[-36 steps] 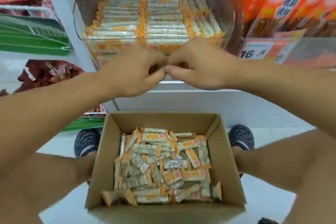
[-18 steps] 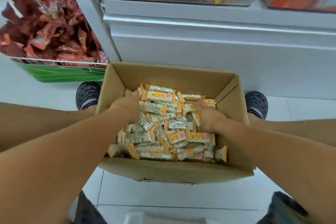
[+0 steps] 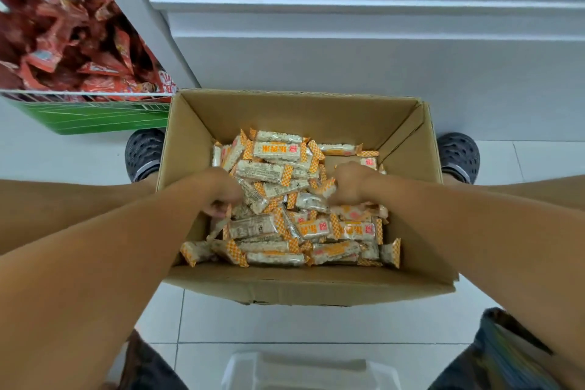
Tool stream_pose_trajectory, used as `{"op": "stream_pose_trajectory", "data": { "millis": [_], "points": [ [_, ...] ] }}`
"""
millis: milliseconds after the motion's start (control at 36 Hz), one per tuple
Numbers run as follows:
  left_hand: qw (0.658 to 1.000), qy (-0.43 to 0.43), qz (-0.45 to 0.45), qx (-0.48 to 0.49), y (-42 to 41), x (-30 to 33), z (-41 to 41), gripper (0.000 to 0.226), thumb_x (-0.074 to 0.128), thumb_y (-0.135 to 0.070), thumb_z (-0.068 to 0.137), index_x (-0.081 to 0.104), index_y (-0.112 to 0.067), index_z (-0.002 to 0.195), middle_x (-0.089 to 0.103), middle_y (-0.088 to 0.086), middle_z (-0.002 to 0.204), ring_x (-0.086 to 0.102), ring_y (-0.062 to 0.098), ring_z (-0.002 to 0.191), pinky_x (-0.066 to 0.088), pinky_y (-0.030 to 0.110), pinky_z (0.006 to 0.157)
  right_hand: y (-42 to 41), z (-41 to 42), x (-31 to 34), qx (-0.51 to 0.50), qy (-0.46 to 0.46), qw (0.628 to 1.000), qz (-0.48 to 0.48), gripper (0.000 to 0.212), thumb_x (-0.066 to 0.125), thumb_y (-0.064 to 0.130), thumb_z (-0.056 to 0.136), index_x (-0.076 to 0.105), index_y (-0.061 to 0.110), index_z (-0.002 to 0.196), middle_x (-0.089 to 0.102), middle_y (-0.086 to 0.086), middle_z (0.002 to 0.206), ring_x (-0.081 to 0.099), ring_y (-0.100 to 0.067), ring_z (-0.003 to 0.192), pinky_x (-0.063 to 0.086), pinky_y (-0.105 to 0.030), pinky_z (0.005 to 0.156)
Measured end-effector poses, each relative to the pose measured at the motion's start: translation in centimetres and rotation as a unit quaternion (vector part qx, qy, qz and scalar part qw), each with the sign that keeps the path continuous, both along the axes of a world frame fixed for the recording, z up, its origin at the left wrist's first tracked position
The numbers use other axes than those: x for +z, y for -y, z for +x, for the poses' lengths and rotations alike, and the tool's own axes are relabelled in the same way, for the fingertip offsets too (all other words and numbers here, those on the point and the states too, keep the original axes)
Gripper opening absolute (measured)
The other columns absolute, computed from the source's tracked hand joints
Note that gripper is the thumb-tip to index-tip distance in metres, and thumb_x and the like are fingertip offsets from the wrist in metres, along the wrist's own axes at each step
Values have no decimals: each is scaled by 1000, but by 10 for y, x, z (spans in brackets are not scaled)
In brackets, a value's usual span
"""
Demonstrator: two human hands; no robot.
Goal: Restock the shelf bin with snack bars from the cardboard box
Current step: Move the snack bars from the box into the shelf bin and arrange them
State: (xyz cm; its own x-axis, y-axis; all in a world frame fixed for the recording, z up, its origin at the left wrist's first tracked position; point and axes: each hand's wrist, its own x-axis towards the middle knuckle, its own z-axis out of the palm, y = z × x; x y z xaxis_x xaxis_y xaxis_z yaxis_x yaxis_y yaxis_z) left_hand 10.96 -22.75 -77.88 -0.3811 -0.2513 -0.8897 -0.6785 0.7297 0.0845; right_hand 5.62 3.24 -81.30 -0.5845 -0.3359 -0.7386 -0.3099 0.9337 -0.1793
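- Snack bars in clear wrappers with orange checked ends lie heaped in an open brown cardboard box, which stands on the white tiled floor between two dark perforated shoes.
- Left hand is in the left side of the heap, fingers curled down around bars (just how many I cannot tell).
- Right hand is in the right side of the heap, knuckles up; its fingers are buried among the wrappers, so whether they pinch a bar cannot be told.
- Far left, a wire basket with a green front holds red packets.
- Beyond the box rises a white shelf base.
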Motion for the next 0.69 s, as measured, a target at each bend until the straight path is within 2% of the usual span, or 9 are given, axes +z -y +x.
{"op": "stream_pose_trajectory", "data": {
  "millis": [111, 194, 250, 361, 444, 500, 583, 639, 694],
  "points": [
    [973, -85, 146, 157, -1, 19, -14, 10, 62, 2, 85, 56, -6, 81, 48, 4, 59, 47, 9, 42, 47, 18, 41, 0, -11, 21, -213, 155, 953, -152, 36, 83, 42, 78, 59, 15, 75, 59, -2, 62, 53, -14, 53, 45, -22, 50],
    [928, -141, 241, 248, -16, 29, -22, 13, 64, -1, 85, 60, -2, 97, 44, 0, 55, 43, 8, 40, 47, 18, 44, 2, -13, 33, -311, 226, 891, -240, 36, 86, 39, 73, 61, 15, 78, 49, -1, 64, 44, -12, 55, 41, -25, 56],
    [914, -148, 277, 256, -31, 34, -24, 13, 67, -3, 86, 60, -4, 97, 44, -1, 52, 44, 7, 40, 51, 19, 50, 8, -11, 35, -351, 216, 868, -277, 42, 87, 40, 71, 61, 11, 85, 49, -3, 67, 44, -13, 56, 41, -27, 58],
    [887, -113, 338, 295, -53, 35, -24, 11, 68, -5, 87, 60, -6, 96, 47, -1, 51, 47, 6, 44, 51, 17, 47, 27, -2, 37, -363, 144, 866, -312, 35, 83, 41, 78, 57, 19, 85, 47, -3, 71, 44, -15, 59, 36, -28, 54],
    [849, -113, 369, 362, -58, 32, -28, 4, 64, -5, 90, 61, -4, 93, 46, 1, 57, 50, 4, 45, 57, 19, 53, 36, 5, 36, -394, 167, 834, -348, 27, 70, 30, 93, 64, 11, 110, 63, -11, 89, 60, -22, 78, 42, -28, 60],
    [828, -110, 397, 380, -58, 33, -28, 8, 69, -5, 89, 63, -3, 94, 53, 2, 66, 58, 6, 56, 61, 24, 66, 39, 7, 36, -425, 202, 804, -363, 25, 64, 24, 97, 64, 5, 113, 66, -11, 94, 62, -18, 71, 49, -27, 59],
    [840, -138, 376, 367, -59, 30, -26, 39, 74, 10, 78, 60, 2, 114, 68, 13, 99, 70, 18, 88, 61, 26, 75, 39, 7, 35, -486, 262, 749, -366, 28, 61, 21, 99, 63, 4, 121, 69, -14, 110, 71, -19, 81, 59, -27, 67],
    [860, -177, 319, 356, -59, 23, -25, 53, 73, 18, 74, 55, 3, 122, 65, 17, 104, 70, 24, 95, 59, 29, 78, 39, 7, 34, -518, 285, 720, -363, 37, 61, 20, 99, 55, 4, 132, 62, -22, 126, 72, -27, 93, 61, -31, 75],
    [877, -200, 283, 334, -60, 17, -23, 53, 77, 13, 74, 56, 1, 122, 66, 16, 104, 70, 24, 94, 58, 27, 77, 39, 8, 33, -527, 282, 714, -365, 36, 62, 17, 99, 54, 3, 131, 59, -24, 126, 71, -28, 94, 61, -33, 79]
  ]
}}
